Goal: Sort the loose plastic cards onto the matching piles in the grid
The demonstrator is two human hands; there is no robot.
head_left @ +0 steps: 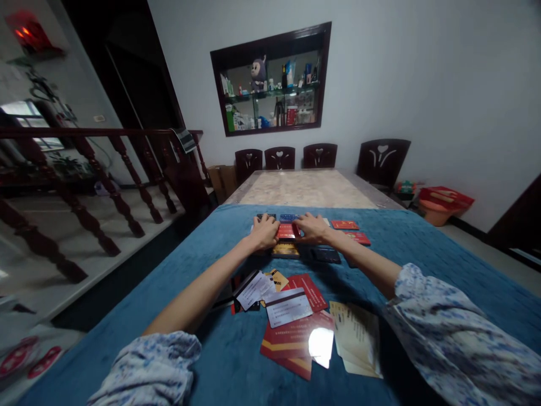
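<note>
Both arms reach forward over the blue cloth, and a red card (287, 231) is between the hands. My left hand (265, 232) closes on its left edge, fingers curled. At the right edge, my right hand (313, 228) grips it with bent fingers. Whether it is one card or a small stack I cannot tell. Just below lies a gold card (285, 250), with a dark card (325, 255) to its right. Behind the hands a blue card (289, 217) shows in part. Two red cards, one farther back (345, 224) and one nearer (358, 238), lie to the right.
Closer to me is a loose pile of cards, with a white striped card (288, 307) on top and red cards (291, 338) under it. Pale cards (358, 338) fan out beside it. The blue cloth (181, 270) covers the near table; chairs (279, 158) stand behind.
</note>
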